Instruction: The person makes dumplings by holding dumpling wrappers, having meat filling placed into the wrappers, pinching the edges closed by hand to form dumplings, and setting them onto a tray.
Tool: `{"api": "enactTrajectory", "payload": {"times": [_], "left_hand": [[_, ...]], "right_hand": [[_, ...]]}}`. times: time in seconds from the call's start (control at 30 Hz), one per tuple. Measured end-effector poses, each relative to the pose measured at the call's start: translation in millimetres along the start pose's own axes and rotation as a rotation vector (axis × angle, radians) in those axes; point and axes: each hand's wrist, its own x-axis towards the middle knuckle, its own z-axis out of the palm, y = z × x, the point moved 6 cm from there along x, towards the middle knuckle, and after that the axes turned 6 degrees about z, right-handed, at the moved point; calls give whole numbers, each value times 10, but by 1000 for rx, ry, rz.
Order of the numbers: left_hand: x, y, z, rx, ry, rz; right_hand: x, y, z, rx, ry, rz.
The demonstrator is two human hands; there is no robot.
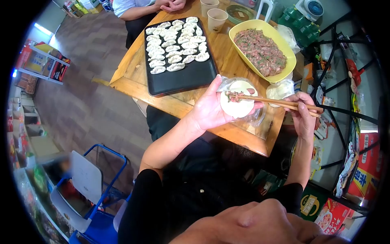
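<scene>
Pressing the meat filling (233, 96) gently into the middle of the round wrapper (239, 110) would suit this step; it sits towards the wrapper's left side, and a clean rim should seal better. The left hand (207, 107) is palm up, nearly flat, with the wrapper lying across its fingers; keeping it level should guard against slipping. The right hand (302, 110) is closed around 2 chopsticks (276, 101), tips at the filling. Beyond, the yellow bowl (290, 67) holds plenty of minced meat (260, 51) flecked with green. The black tray (178, 83) carries rows of dumplings (174, 59), its near end bare. Beside it stand 2 paper cups (217, 20), contents unclear.
</scene>
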Motion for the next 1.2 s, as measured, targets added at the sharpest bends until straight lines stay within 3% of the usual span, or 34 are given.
{"api": "enactTrajectory", "payload": {"times": [0.27, 0.6, 1.07, 1.2], "left_hand": [[-299, -192, 133, 123, -82, 43], [-713, -393, 313, 186, -153, 33], [-1236, -425, 336, 349, -146, 31], [-1297, -401, 349, 294, -143, 63]], "right_hand": [[-137, -312, 281, -169, -158, -14], [-420, -698, 477, -164, -104, -132], [-585, -706, 1009, -282, -191, -37], [-655, -805, 910, -175, -72, -112]]}}
